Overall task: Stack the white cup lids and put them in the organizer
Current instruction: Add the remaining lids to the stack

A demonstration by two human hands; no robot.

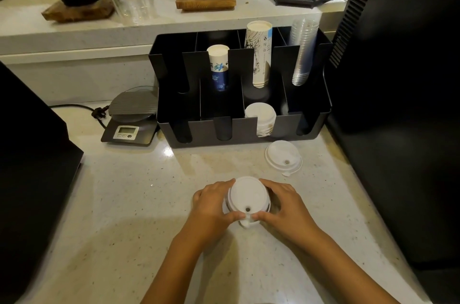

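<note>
White plastic cup lids sit in a short stack (249,198) near the front middle of the pale speckled worktop (124,204). Each is round and domed, with a small sip hole and a tab. The left hand (211,209) and right hand (286,206) cup the stack from both sides, fingers curled around its rim, thumbs pressing by the tab. One loose lid (283,157) lies just before the black organizer (239,129), whose front compartment holds more lids (261,117).

White lids (249,200) lie on a speckled cream table (129,204) before a black organizer (311,124) holding blue-and-white cups (219,67), line-drawn white cups (260,54) and clear cups (302,52).
</note>
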